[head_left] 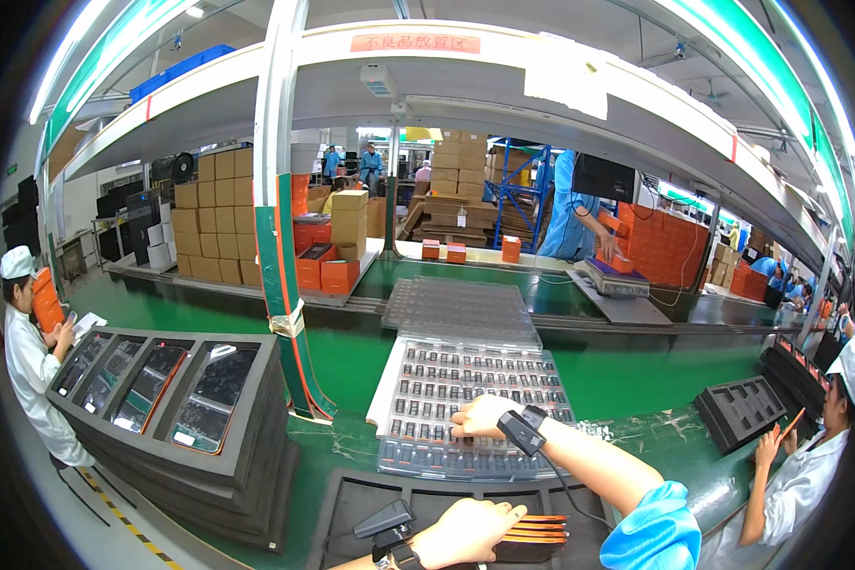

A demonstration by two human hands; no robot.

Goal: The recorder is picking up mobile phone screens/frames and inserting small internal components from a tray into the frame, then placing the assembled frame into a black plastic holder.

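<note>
My left hand [467, 534] is closed at the edge of a small stack of flat, orange-edged phone-like devices [539, 528], above a dark foam tray [427, 498] with compartments. Its far fingers are partly hidden. Further forward, my right hand [483, 418] reaches down into a clear plastic tray [404, 464] holding rows of small black parts [427, 389]. Its fingertips are pinched together at one of the rows; what lies between them is too small to make out. Black devices are strapped to both wrists, and a cable runs from the right one [522, 429].
Stacked foam trays [256, 446] with orange-edged screens stand at left. More clear trays [461, 309] lie beyond the parts. A post [280, 285] rises left of centre under an overhead shelf [503, 85]. Co-workers sit at both sides; black foam trays [741, 413] lie right.
</note>
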